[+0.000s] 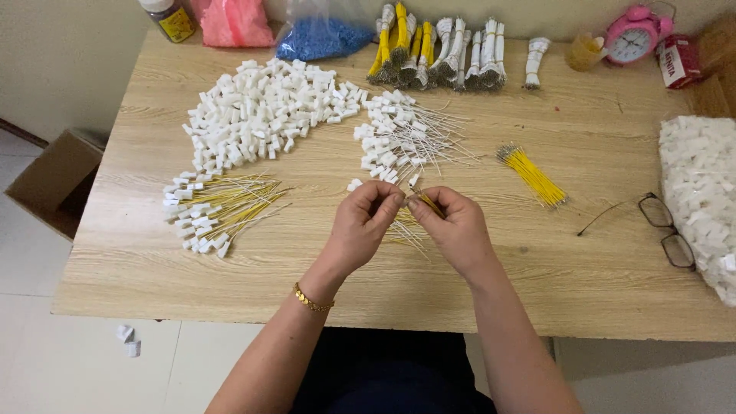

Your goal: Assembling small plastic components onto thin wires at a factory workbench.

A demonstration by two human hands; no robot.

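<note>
Fingers [387, 201] pinched narrow on both hands, tips almost meeting above the middle of the table [598, 268]. Right hand [458, 230] nips a thin yellow wire [428, 204] between thumb and forefinger; left hand [360, 226] closes just as tightly on something too small to make out, right at the wire's end.

Working down in size: spreads widest at the back left, a heap of loose white plastic pieces [261, 111]; fills the right edge, a clear bag of the same pieces [701, 192]. Lies near the left hand's side, a pile of white pieces with yellow wires [215, 207]; sits just beyond the fingertips, a pile of white pieces with bare metal leads [402, 138]. Stands along the far edge, a row of tied wire bundles [437, 54]. Rests to the right, well apart, a small sheaf of yellow wires [533, 175], then spectacles [667, 230]. Shows under the hands, a few loose strands [406, 230].

Looks like the joining step itself: wire end brought to a small part. Calls next for a steady, fine line-up of tip and piece, pinch kept firm, no slack in the wire.
</note>
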